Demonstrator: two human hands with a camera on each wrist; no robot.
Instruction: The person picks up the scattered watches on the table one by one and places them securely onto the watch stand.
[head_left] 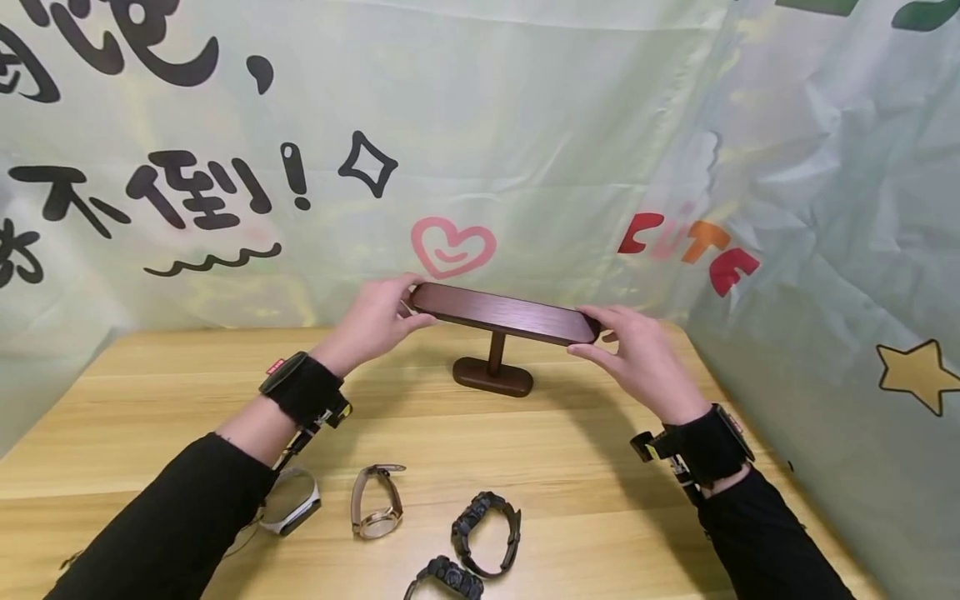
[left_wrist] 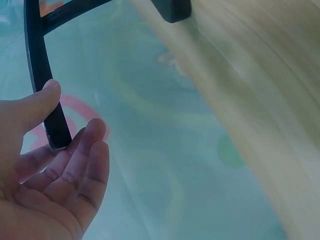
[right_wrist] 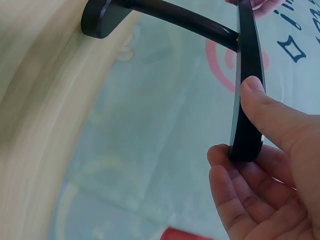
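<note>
A dark brown T-shaped wooden stand (head_left: 504, 312) is at the far middle of the table, its long top bar sloping down to the right. My left hand (head_left: 375, 321) grips the bar's left end, thumb on one face and fingers around the other, as the left wrist view confirms. At the right end, my right hand (head_left: 633, 354) holds the bar between thumb and fingers; the bar's tip (right_wrist: 245, 145) shows in the right wrist view. Below it, a short post joins a rounded base (head_left: 492, 377). Whether the base touches the table I cannot tell.
Several watches lie near the front: a white-edged band (head_left: 300, 508) by my left sleeve, a brown-strapped watch (head_left: 378, 521), a black watch (head_left: 487, 533) and another black one (head_left: 453, 575) cut off below. A printed cloth (head_left: 525, 125) hangs behind the wooden table (head_left: 585, 467).
</note>
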